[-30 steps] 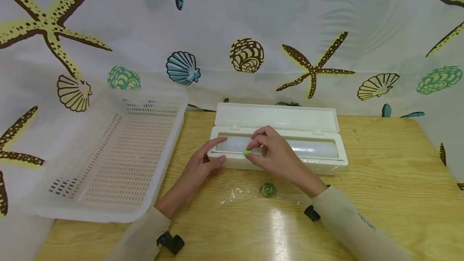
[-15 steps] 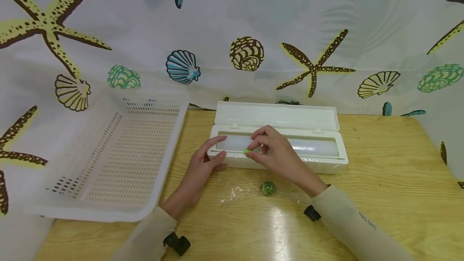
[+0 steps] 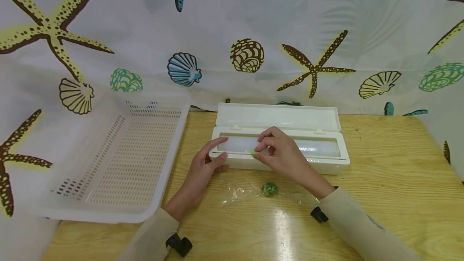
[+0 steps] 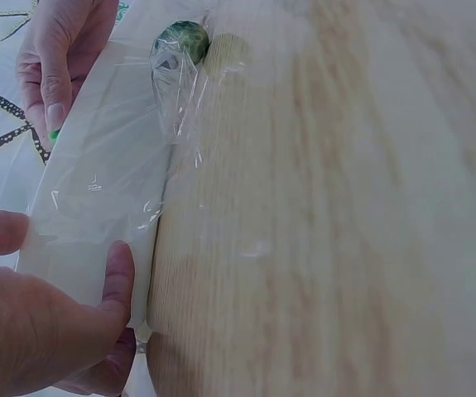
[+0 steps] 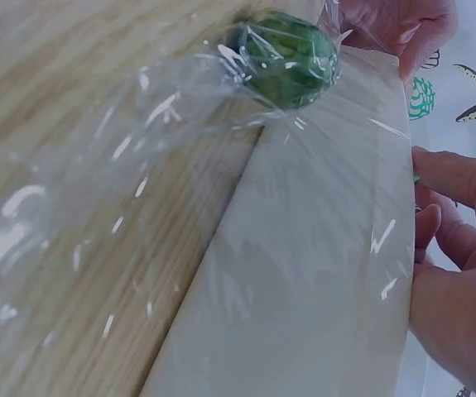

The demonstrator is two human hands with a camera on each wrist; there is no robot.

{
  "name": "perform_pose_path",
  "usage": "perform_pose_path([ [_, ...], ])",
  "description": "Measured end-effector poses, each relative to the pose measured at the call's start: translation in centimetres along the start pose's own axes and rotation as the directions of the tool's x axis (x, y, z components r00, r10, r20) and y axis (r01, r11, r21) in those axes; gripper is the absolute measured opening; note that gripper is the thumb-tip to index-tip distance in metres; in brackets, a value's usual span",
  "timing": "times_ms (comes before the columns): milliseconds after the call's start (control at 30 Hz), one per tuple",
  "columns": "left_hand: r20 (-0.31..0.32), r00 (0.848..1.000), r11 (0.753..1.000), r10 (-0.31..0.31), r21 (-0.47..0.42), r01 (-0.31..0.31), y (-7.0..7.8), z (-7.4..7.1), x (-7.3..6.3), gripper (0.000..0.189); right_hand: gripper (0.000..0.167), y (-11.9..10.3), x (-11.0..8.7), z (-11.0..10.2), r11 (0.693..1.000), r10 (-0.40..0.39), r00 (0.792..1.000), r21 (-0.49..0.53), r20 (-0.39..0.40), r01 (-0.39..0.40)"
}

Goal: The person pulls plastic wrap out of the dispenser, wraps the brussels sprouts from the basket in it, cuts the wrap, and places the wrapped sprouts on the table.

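A white cling film dispenser (image 3: 242, 163) lies lengthwise on the table, lid raised, with a pale roll of film (image 3: 319, 148) inside. My left hand (image 3: 200, 165) grips its left end, thumb on the front face (image 4: 118, 269). With thumb and fingertips, my right hand (image 3: 282, 154) pinches a small bright green slide cutter (image 3: 253, 153) on the front edge, left of the middle. Clear film (image 5: 304, 190) hangs over the front face onto the table. A small round mottled green item (image 3: 269, 189) sits in this film in front of the box.
At the left stands a large white perforated plastic basket (image 3: 159, 180). Behind the table (image 3: 391, 164) hangs a white cloth (image 3: 214, 23) printed with starfish and shells. The dispenser's raised lid (image 3: 277, 116) leans back near the cloth.
My right hand has moved a little to the right along the front edge, with the green slide cutter between its fingers. My left hand keeps its grip on the dispenser's left end.
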State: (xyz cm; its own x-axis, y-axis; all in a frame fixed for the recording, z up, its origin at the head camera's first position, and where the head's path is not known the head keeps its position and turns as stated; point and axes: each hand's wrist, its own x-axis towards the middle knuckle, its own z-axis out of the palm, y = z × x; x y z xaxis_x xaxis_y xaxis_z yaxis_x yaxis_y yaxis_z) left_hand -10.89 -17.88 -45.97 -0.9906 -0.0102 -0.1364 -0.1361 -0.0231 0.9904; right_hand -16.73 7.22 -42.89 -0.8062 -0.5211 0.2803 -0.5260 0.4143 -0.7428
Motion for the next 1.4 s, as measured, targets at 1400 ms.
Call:
perform_pose_path([
  [1400, 0.007, 1.0, 0.999, 0.018, 0.03, -0.018, -0.1, -0.1, -0.1, 0.045, 0.013, 1.9, -2.8, -4.0, 0.998, 0.053, 0.999, -0.034, -0.005, -0.053],
])
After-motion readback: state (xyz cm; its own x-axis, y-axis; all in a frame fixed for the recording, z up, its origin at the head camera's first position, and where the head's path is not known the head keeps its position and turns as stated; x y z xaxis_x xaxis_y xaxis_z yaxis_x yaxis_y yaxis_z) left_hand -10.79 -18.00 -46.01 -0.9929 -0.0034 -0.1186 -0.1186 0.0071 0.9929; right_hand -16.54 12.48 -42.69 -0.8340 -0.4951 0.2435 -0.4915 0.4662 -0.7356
